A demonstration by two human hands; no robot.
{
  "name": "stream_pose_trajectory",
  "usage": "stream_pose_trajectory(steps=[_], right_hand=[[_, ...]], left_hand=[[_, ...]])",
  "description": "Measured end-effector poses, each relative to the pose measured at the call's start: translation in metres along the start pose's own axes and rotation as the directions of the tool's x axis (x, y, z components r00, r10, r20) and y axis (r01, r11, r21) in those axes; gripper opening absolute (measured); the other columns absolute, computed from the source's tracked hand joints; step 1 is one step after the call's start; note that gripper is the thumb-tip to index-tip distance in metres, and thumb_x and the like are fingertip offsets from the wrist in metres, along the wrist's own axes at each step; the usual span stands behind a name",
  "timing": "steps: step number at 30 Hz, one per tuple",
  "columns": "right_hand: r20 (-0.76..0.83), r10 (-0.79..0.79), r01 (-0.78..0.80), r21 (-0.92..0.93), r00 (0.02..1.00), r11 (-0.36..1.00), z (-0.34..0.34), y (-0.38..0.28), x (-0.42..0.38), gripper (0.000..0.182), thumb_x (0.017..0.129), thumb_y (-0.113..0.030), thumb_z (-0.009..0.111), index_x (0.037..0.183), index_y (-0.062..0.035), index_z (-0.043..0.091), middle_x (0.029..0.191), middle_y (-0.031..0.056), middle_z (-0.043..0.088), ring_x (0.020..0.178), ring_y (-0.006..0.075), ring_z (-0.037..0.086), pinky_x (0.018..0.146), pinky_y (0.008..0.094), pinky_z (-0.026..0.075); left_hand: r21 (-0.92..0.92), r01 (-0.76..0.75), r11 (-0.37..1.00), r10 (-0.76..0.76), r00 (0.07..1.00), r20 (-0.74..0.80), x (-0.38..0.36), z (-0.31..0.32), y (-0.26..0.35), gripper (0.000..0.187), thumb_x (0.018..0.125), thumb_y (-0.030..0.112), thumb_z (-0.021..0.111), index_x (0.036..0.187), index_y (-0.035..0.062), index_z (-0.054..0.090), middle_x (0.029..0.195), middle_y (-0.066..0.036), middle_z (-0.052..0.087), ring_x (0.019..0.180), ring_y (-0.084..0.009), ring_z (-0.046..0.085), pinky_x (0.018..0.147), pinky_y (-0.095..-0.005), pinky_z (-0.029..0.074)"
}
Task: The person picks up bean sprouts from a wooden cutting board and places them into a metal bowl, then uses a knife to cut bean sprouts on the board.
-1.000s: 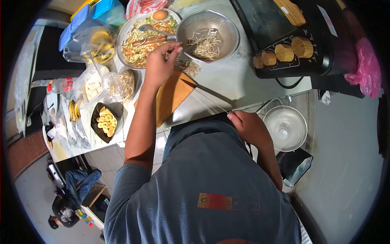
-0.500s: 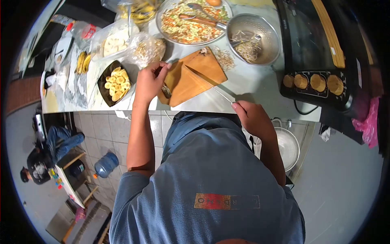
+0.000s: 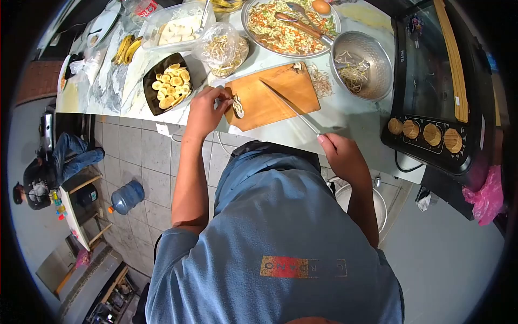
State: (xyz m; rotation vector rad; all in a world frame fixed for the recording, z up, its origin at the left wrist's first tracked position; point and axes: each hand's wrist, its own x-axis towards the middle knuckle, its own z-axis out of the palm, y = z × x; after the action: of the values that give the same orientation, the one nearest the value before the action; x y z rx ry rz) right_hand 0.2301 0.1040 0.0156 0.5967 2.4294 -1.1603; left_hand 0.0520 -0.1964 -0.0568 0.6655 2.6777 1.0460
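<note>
My right hand (image 3: 345,157) grips a knife (image 3: 288,106) by its handle. The long blade lies slanted over the wooden cutting board (image 3: 280,105), its tip toward the board's upper middle. At the board's left end is my left hand (image 3: 206,112), thumb and fingertips pinched together; whatever is between them is too small to make out. Just beside those fingertips lie pale, dark-edged slices (image 3: 238,107), and a similar small piece (image 3: 297,66) rests at the board's far corner. Bean sprouts (image 3: 320,81) are scattered on the counter past the board's right edge.
Beyond the board are a plastic bag of sprouts (image 3: 224,51), a tray of chopped vegetables (image 3: 252,40) and a metal colander (image 3: 380,56). A dark bowl of banana slices (image 3: 152,97) stands left, a toaster oven (image 3: 426,108) right. Another person (image 3: 43,175) sits far left.
The view has shifted, so the counter appears farther right and up. My left hand has lowered its raised fingers to the slices at the board's left end. The right hand still holds the knife.
</note>
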Motion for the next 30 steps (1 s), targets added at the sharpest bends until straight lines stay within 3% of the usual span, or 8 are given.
stream_pose_trajectory(steps=[6,8,12,14,18,25,28,30], right_hand=[[-0.033,0.013,-0.012,0.045,0.999,0.999,-0.002,-0.001,-0.006,0.039,0.101,-0.034,0.056,0.088,0.0021,0.062,0.074,0.0255,0.060,0.066,0.0431,0.055,0.065,0.0455,0.046],[-0.055,0.015,-0.012,0.053,0.998,0.999,-0.001,0.001,-0.007,0.039,0.101,-0.034,0.056,0.087,0.0023,0.062,0.073,0.0253,0.060,0.065,0.0423,0.054,0.065,0.0451,0.045],[-0.042,0.010,-0.008,0.043,0.999,0.999,0.000,0.007,-0.008,0.038,0.101,-0.034,0.057,0.087,0.0021,0.062,0.070,0.0241,0.058,0.060,0.0378,0.051,0.062,0.0443,0.044],[-0.047,0.031,-0.028,0.059,0.998,0.998,0.001,0.008,-0.010,0.038,0.101,-0.033,0.057,0.087,0.0020,0.061,0.069,0.0236,0.057,0.058,0.0360,0.050,0.061,0.0440,0.044],[-0.050,0.037,-0.034,0.065,0.998,0.997,-0.002,0.011,-0.012,0.039,0.101,-0.034,0.056,0.087,0.0018,0.061,0.066,0.0218,0.056,0.056,0.0307,0.049,0.060,0.0422,0.043],[-0.093,0.068,-0.055,0.134,0.993,0.989,-0.007,0.018,-0.019,0.040,0.102,-0.036,0.056,0.094,0.0017,0.065,0.064,0.0185,0.056,0.056,0.0239,0.048,0.061,0.0391,0.044],[-0.122,0.089,-0.069,0.166,0.988,0.984,-0.005,0.024,-0.023,0.041,0.102,-0.037,0.056,0.099,0.0021,0.067,0.064,0.0170,0.057,0.057,0.0226,0.049,0.061,0.0381,0.044],[-0.119,0.108,-0.085,0.182,0.987,0.980,-0.006,0.022,-0.026,0.041,0.102,-0.037,0.056,0.099,0.0022,0.067,0.064,0.0166,0.058,0.057,0.0224,0.050,0.061,0.0379,0.044]], left_hand=[[0.019,0.039,0.999,-0.039,0.999,0.004,0.002,-0.002,0.003,0.016,0.090,0.014,0.074,0.095,0.0000,0.068,0.087,-0.010,0.063,0.072,-0.0227,0.055,0.068,-0.0343,0.047],[0.028,-0.016,0.999,0.017,0.999,-0.037,0.005,-0.006,0.003,0.013,0.088,0.011,0.074,0.092,0.0007,0.068,0.082,-0.013,0.065,0.073,-0.0287,0.063,0.068,-0.0383,0.051],[0.034,0.052,0.998,-0.052,0.999,-0.001,0.009,-0.010,0.007,0.014,0.091,0.013,0.072,0.094,0.0003,0.067,0.085,-0.014,0.066,0.074,-0.0268,0.064,0.069,-0.0376,0.050],[-0.159,0.108,0.981,-0.102,0.994,0.045,0.010,-0.009,0.005,0.016,0.094,0.015,0.071,0.096,0.0002,0.065,0.085,-0.014,0.067,0.074,-0.0236,0.063,0.069,-0.0361,0.050],[-0.198,0.121,0.973,-0.105,0.990,0.091,0.018,-0.008,0.018,0.017,0.094,0.016,0.070,0.097,-0.0001,0.064,0.083,-0.013,0.067,0.073,-0.0209,0.061,0.069,-0.0345,0.049],[-0.177,0.030,0.984,-0.001,0.987,0.159,0.050,0.018,0.043,0.017,0.094,0.014,0.069,0.101,-0.0006,0.066,0.083,-0.014,0.067,0.071,-0.0225,0.060,0.070,-0.0339,0.049],[-0.159,-0.162,0.974,0.178,0.980,0.089,0.059,0.034,0.045,0.018,0.094,0.013,0.068,0.105,-0.0005,0.070,0.093,-0.016,0.070,0.078,-0.0299,0.066,0.074,-0.0370,0.052],[-0.160,-0.152,0.975,0.161,0.986,0.040,0.059,0.035,0.048,0.018,0.093,0.014,0.068,0.104,-0.0002,0.070,0.093,-0.016,0.070,0.080,-0.0316,0.066,0.075,-0.0380,0.052]])
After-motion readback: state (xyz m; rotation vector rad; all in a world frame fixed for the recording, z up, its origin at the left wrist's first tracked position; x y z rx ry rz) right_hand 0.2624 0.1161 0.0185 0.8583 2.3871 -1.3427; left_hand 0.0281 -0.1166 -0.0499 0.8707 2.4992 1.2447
